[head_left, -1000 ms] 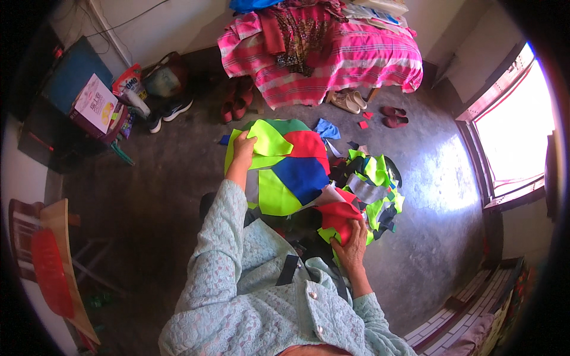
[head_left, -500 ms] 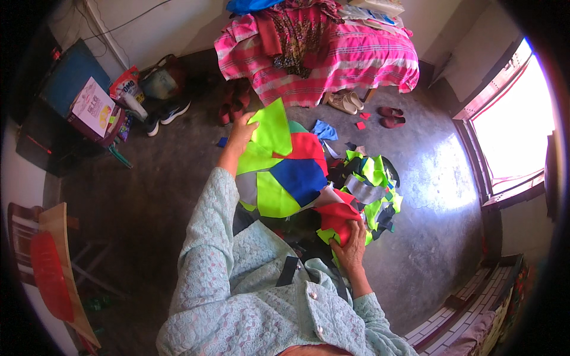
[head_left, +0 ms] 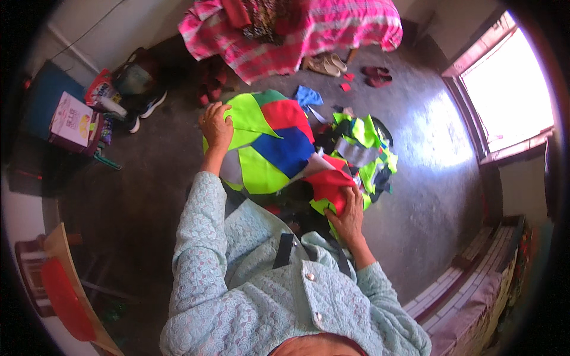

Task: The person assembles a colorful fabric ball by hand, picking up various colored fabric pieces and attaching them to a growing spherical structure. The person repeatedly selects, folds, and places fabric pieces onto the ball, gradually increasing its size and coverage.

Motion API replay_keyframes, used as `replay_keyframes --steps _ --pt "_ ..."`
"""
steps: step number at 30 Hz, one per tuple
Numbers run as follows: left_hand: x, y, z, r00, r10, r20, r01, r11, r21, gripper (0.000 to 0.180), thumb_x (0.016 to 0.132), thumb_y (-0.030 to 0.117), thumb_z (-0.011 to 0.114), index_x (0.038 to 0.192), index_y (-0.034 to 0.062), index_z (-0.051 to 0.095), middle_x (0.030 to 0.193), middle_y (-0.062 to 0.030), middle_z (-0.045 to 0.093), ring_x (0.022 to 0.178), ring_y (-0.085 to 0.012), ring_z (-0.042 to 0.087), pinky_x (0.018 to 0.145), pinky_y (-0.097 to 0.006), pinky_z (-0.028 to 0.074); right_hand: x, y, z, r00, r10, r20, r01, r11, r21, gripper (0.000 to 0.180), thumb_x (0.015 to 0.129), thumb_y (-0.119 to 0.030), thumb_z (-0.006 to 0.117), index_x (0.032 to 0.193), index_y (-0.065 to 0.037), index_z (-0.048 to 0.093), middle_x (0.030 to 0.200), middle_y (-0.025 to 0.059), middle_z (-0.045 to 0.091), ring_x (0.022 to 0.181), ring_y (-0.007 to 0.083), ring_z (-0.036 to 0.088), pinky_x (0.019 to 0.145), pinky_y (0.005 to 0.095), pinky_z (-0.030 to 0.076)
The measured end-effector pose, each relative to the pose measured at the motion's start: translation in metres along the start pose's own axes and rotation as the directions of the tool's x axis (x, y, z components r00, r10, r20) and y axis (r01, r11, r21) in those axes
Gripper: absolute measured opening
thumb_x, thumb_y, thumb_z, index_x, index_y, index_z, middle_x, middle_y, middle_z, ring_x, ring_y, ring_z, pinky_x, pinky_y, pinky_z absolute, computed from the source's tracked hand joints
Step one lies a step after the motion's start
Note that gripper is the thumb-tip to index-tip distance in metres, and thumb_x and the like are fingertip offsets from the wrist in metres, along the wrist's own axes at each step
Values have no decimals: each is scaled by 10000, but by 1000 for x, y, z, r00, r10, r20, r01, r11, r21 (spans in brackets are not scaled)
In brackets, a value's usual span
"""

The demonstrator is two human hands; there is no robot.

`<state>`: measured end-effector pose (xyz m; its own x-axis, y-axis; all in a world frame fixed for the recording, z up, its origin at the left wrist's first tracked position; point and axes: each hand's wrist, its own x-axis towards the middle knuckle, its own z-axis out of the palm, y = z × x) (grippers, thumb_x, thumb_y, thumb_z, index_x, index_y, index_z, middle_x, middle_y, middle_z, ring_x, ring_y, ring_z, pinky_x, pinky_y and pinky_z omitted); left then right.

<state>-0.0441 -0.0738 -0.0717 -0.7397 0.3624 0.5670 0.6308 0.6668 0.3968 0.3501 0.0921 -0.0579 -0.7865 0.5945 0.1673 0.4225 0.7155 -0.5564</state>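
Observation:
A round patchwork of fabric pieces lies in front of me. On it show a blue piece (head_left: 285, 149), a red piece (head_left: 289, 117), a dark green strip (head_left: 268, 98) and lime-green pieces. My left hand (head_left: 216, 126) is closed at the patchwork's left edge, fingers bent over a lime-green fabric piece (head_left: 249, 118) that lies flat there. On the near right, my right hand (head_left: 349, 215) grips a crumpled red fabric piece (head_left: 329, 185), with a bit of lime-green cloth beside the thumb. What lies under the patchwork is hidden.
A heap of fabric scraps (head_left: 359, 151) stands right of the patchwork. Beyond are a blue cloth scrap (head_left: 308, 96), beige shoes (head_left: 325, 64), dark red shoes (head_left: 377, 76) and a bed with a pink checked cover (head_left: 332, 26). A carton (head_left: 71, 118) stands left, a wooden chair (head_left: 59, 279) near left.
The lime-green piece that my left hand held up now lies flat on the patchwork, and that hand has moved to its left edge. My right hand keeps its grip. The view has shifted.

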Motion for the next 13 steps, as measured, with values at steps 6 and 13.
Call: replay_keyframes --steps 6,13 --pt "-41 67 -15 996 64 63 -46 967 -251 233 757 93 699 988 83 667 1150 -118 608 1117 -306 538 968 -430 377 -1 1 0 999 47 19 -47 999 15 792 635 -281 798 1306 -90 422 1414 215 335 1309 405 334 1070 492 296" --pt "-108 171 -27 961 110 253 86 753 -653 166 820 126 692 971 59 671 1093 -125 640 1087 -263 589 962 -372 439 -1 5 0 996 81 49 -82 996 20 805 640 -303 794 1326 -117 416 1444 200 312 1329 400 316 1063 491 307"
